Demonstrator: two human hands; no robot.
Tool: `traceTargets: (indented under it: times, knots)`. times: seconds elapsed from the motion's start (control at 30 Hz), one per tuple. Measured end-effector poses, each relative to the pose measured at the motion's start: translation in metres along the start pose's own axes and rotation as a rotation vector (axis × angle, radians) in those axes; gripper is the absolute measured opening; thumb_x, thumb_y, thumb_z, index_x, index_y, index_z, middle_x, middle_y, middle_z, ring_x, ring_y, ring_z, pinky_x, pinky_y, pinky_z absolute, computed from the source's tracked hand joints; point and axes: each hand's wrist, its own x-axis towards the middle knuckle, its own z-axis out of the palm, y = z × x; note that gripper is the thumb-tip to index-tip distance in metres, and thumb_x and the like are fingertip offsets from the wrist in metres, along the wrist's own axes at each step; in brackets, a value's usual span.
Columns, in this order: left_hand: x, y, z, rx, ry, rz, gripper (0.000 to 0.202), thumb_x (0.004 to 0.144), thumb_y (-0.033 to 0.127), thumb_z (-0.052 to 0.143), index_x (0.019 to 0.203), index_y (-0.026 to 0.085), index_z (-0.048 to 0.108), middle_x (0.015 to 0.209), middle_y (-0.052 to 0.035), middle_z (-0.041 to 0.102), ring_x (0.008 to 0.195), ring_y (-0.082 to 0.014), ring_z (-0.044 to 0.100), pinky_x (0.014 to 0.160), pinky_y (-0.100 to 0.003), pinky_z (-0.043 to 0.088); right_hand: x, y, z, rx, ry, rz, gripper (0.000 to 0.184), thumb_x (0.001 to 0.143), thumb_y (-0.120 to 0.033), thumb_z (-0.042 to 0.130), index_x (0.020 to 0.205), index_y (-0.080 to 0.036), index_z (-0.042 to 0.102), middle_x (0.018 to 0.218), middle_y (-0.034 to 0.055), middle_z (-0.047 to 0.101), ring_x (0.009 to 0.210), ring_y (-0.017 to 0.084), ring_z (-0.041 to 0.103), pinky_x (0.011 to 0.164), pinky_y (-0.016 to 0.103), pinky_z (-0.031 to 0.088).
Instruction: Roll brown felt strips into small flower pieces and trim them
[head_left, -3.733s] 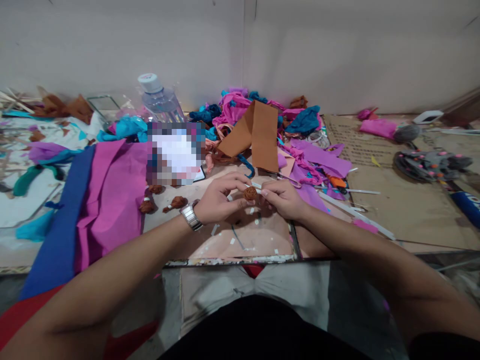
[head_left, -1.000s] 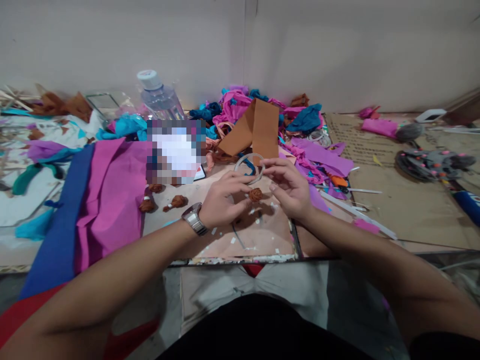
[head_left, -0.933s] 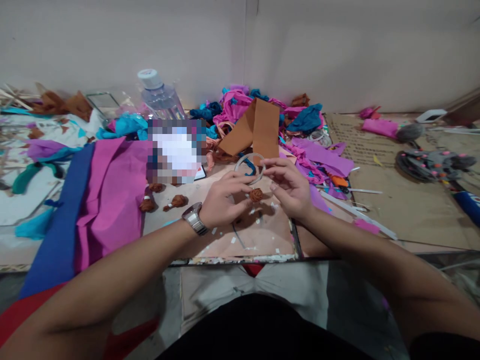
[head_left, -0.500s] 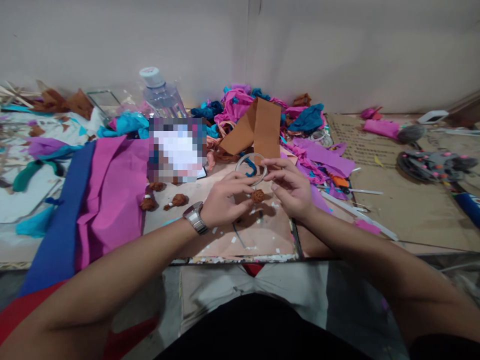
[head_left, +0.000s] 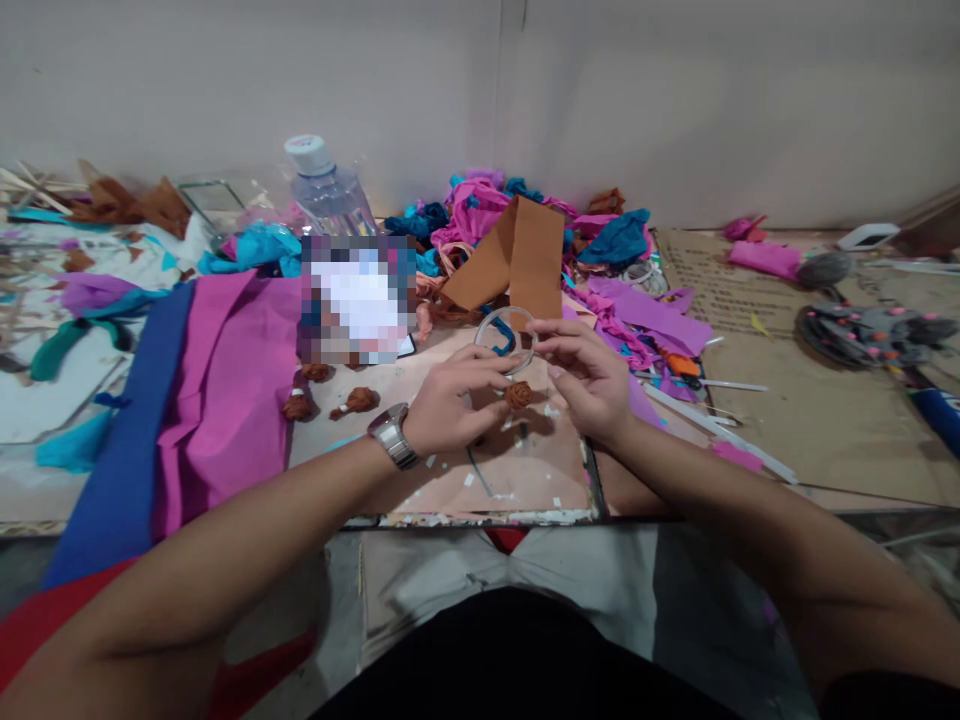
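Note:
My left hand [head_left: 448, 405], with a metal watch on the wrist, pinches a small brown rolled paper rose [head_left: 517, 394] over the peach board [head_left: 450, 480]. My right hand [head_left: 589, 375] holds a clear tape ring [head_left: 504, 338] by its right side, just above the rose. Both hands have fingers closed. Three finished brown roses [head_left: 330, 392] lie on the board to the left of my left hand.
Magenta and blue paper sheets [head_left: 217, 390] lie at left. A water bottle [head_left: 326, 195] stands at the back. A folded brown sheet [head_left: 517, 262] rises amid crumpled pink, teal and purple scraps [head_left: 600, 290]. Cardboard [head_left: 810, 400] with grey items spreads right.
My right hand has let go of the white strip beside the rose and picked up the clear tape ring, holding it above the rose. The view shifted slightly left.

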Motion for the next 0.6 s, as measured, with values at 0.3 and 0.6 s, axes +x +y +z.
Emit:
traceTargets:
  times: [0.3, 0.6]
  knots:
    - [0.0003, 0.0013, -0.0009, -0.006, -0.017, -0.048, 0.009, 0.086, 0.022, 0.077, 0.094, 0.021, 0.081, 0.124, -0.0103, 0.081, 0.112, -0.0265, 0.076, 0.098, -0.049, 0.063, -0.0019, 0.0039, -0.0015, 0.003, -0.027, 0.015, 0.020, 0.097, -0.032, 0.067, 0.115, -0.028, 0.077, 0.142, 0.0101, 0.071, 0.133, 0.030, 0.068, 0.113, 0.055, 0.058]
    - [-0.0002, 0.0002, -0.0017, -0.010, -0.038, -0.077, 0.013, 0.085, 0.023, 0.075, 0.097, 0.023, 0.081, 0.124, -0.0101, 0.081, 0.112, -0.0268, 0.076, 0.099, -0.051, 0.062, -0.0013, 0.0045, -0.0025, -0.026, -0.045, 0.008, 0.017, 0.097, -0.029, 0.066, 0.110, -0.029, 0.077, 0.137, 0.0093, 0.071, 0.130, 0.030, 0.068, 0.112, 0.057, 0.057]
